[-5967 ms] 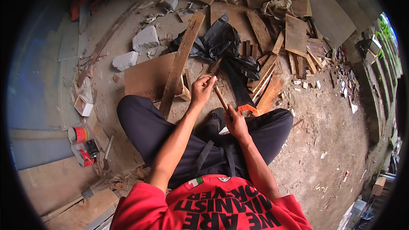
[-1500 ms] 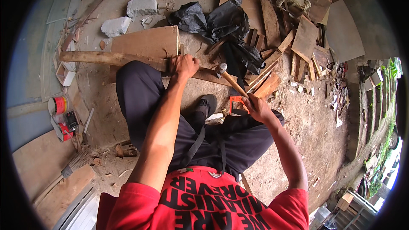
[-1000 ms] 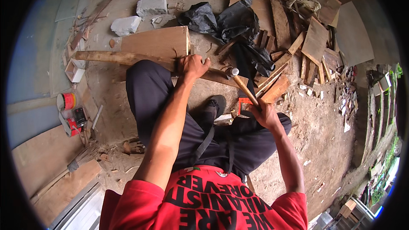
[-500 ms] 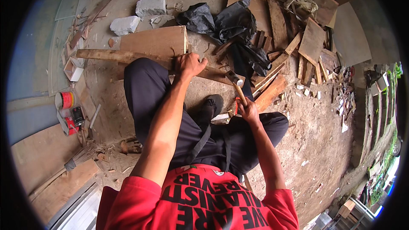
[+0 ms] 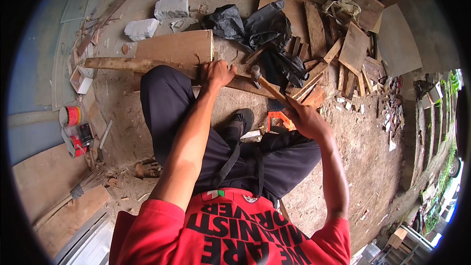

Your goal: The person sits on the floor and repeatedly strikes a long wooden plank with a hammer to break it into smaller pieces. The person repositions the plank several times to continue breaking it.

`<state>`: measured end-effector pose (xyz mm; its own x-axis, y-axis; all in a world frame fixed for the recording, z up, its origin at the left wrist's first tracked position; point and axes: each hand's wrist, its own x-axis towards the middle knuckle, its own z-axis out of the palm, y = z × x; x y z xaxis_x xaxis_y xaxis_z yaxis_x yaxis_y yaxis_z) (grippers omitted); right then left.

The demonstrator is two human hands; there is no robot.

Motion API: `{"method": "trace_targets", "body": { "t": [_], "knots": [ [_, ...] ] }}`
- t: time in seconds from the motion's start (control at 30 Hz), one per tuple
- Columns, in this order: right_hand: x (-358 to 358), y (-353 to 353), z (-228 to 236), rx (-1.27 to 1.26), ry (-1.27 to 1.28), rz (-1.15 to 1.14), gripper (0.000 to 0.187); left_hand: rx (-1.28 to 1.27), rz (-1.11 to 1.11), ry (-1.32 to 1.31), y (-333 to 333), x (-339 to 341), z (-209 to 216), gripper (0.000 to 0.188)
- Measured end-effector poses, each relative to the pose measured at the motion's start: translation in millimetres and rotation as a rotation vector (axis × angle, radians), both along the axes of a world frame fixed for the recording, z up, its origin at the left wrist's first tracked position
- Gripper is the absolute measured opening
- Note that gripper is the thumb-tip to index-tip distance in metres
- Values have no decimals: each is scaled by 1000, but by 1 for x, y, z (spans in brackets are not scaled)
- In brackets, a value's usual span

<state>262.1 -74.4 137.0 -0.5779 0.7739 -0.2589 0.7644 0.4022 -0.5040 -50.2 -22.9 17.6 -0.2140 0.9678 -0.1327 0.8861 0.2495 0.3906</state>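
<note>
- Left hand (image 5: 216,73): fingers curled and pressed down on a long, rough-sawn wooden batten (image 5: 142,65), pinning it over the person's left knee. Whether the thumb wraps under the wood cannot be told.
- Batten: weathered, pale brown, splintered along its edges; it runs from far left across the left thigh towards the scrap pile on the right.
- Right hand (image 5: 306,118): closed in a full fist round the wooden handle of a hammer (image 5: 267,86).
- Hammer: dark metal head, straight light timber shaft; the head sits at or just above the batten, just right of the left hand. Contact cannot be told.
- Plywood sheet (image 5: 176,49): flat, smooth-faced, lying just behind the batten.
- Black plastic sheeting (image 5: 265,29): crumpled, glossy, on the bare earth beyond.
- Offcut boards (image 5: 343,49): heaped, mixed sizes, at upper right.
- Two grey stone blocks (image 5: 157,17): angular, upper left.
- Red tin (image 5: 71,116): cylindrical, at left.
</note>
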Motion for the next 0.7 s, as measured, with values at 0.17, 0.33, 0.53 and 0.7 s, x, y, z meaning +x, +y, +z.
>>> {"method": "trace_targets", "body": {
  "t": [0.17, 0.33, 0.53, 0.7],
  "knots": [
    [-32, 35, 39, -126, -290, 92, 40, -83, 9, -28, 5, -4, 4, 44],
    [7, 13, -7, -52, -83, -47, 30, -96, -10, -25, 8, -2, 3, 45],
    [12, -21, -39, -19, 52, -211, 35, -129, -54, 24, 1, 0, 0, 47],
    [17, -30, -63, 44, 23, -270, 33, -137, -46, 66, 7, 1, 2, 47]
  ]
}}
